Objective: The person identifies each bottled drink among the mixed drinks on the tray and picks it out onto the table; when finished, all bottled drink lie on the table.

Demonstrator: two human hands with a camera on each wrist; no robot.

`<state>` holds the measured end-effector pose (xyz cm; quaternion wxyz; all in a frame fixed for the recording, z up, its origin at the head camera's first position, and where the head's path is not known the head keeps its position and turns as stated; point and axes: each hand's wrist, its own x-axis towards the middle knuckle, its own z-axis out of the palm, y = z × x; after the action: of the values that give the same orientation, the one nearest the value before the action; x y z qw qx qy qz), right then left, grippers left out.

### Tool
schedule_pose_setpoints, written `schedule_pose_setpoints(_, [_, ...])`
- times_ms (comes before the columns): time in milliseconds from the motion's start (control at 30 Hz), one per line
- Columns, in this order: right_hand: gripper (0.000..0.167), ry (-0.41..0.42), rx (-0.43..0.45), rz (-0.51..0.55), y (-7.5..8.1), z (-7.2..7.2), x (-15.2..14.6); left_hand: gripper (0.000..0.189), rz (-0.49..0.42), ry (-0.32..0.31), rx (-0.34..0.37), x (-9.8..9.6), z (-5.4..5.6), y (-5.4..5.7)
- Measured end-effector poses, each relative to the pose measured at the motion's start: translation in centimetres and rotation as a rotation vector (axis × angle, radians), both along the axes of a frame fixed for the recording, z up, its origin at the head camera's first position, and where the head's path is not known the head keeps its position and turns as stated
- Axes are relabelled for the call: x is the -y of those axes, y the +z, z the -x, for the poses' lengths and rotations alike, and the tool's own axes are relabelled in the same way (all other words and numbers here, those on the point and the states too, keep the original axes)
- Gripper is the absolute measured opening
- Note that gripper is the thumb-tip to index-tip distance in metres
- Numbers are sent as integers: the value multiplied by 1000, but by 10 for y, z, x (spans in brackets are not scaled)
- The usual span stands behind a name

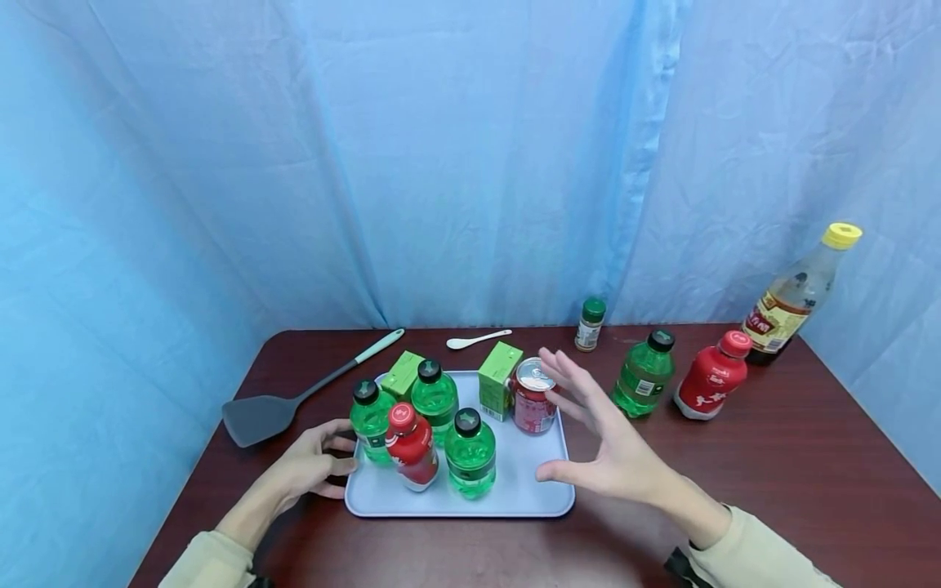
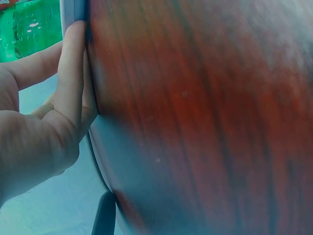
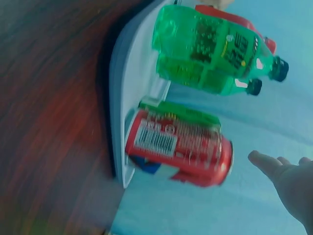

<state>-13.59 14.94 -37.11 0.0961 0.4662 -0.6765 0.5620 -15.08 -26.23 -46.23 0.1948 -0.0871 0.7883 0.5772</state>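
Observation:
A pale tray [image 1: 515, 500] stands on the dark table, bearing several green bottles [image 1: 471, 457], a red bottle [image 1: 413, 451], two green cartons [image 1: 500, 380] and a red drink can [image 1: 533, 404]. My left hand [image 1: 312, 464] is at the tray's left edge, its fingertips touching the rim; the left wrist view shows a finger [image 2: 73, 63] against that rim. Over the tray's right side, beside the can, my right hand [image 1: 606, 449] spreads its fingers and thumb wide and holds nothing. In the right wrist view the can [image 3: 178, 147] is apart from that hand.
Left of the tray lies a grey spatula [image 1: 260, 415]; behind it, a white spoon [image 1: 478, 339]. A green-capped spice jar [image 1: 589, 327] stands at the back edge. On the right are a green bottle [image 1: 644, 377], a red bottle [image 1: 711, 379] and a tall yellow-capped bottle [image 1: 790, 302].

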Motion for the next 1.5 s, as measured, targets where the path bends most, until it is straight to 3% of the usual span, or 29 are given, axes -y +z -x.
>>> schedule_pose_setpoints(167, [118, 20, 60, -44, -7, 0, 14, 67, 7, 5, 3, -1, 0, 0])
schedule_pose_setpoints(400, [127, 21, 204, -111, -35, 11, 29, 67, -2, 4, 7, 1, 1, -1])
schedule_pose_setpoints(733, [110, 21, 418, -200, -50, 15, 52, 67, -5, -1, -7, 1, 0, 0])
schedule_pose_setpoints(1133, [90, 11, 526, -215, -64, 16, 62, 67, 4, 8, -3, 0, 1, -1])
schedule_pose_setpoints(1500, [91, -3, 559, -221, -71, 19, 64, 66, 15, 15, -4, -2, 0, 0])
